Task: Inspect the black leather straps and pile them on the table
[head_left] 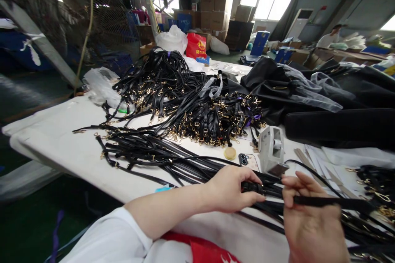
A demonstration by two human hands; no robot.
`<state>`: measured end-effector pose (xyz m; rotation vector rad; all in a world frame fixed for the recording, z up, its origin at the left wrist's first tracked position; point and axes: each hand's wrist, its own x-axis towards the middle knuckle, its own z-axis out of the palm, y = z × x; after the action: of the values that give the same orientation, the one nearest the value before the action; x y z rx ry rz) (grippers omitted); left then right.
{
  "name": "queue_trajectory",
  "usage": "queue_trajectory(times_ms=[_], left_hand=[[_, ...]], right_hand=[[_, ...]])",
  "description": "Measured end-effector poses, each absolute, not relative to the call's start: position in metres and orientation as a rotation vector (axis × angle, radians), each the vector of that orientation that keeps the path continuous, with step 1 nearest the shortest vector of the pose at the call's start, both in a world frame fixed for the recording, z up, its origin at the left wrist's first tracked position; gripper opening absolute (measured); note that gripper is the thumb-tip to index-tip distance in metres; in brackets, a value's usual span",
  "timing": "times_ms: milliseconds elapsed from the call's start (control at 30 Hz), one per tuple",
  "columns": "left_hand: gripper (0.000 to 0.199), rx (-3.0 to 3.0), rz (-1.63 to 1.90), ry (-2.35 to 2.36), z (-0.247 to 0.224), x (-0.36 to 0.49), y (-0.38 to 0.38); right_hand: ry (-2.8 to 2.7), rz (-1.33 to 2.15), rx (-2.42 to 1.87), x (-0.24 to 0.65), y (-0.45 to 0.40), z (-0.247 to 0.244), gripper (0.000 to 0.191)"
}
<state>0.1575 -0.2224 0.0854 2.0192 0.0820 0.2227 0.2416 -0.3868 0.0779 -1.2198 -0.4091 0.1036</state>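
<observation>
My left hand (236, 189) is closed on a black strap bundle, its thumb and fingers around a dark buckle part. To the right, my right hand (311, 213) is turned palm up, fingers curled by a black strap (333, 202) that runs across them toward the right edge; it is partly blurred. Long black straps (148, 152) with gold clasps lie under and left of both hands. A grey-white device (272, 148) stands just behind the hands, beside a phone (249, 161) and a round yellowish disc (230, 153).
Piles of black straps with gold hardware (212, 119) cover the middle of the white table (61, 131). Black material (265, 78) and clear plastic lie at the back right, with more straps (376, 185) at the right edge. A person (331, 37) is in the far right background.
</observation>
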Motion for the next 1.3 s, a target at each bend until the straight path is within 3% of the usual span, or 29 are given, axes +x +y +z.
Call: queue_trajectory(times_ms=[67,233,467,767,1067,1300], left_hand=[[0.03,1.99,0.209,0.063,0.085,0.158,-0.223],[0.027,1.9,0.254,0.048,0.088,0.157,-0.223],[0.029,1.831,0.329,0.051,0.091,0.153,-0.222],[0.029,1.853,0.35,-0.011,0.082,0.154,-0.227],[0.034,1.652,0.391,0.06,0.091,0.156,-0.22],[0.03,2.118,0.502,0.086,0.094,0.149,-0.225]], right_hand=[[-0.458,0.082,-1.32,0.241,-0.391,0.078,0.052],[-0.572,0.063,-1.564,0.248,-0.401,0.07,0.027],[-0.945,0.135,-1.845,0.268,-0.407,0.066,0.034],[-1.073,0.166,-1.805,0.252,-0.392,0.07,0.035],[-0.845,0.185,-1.685,0.248,-0.396,0.06,0.021],[-0.897,0.095,-1.723,0.235,-0.378,0.054,0.017]])
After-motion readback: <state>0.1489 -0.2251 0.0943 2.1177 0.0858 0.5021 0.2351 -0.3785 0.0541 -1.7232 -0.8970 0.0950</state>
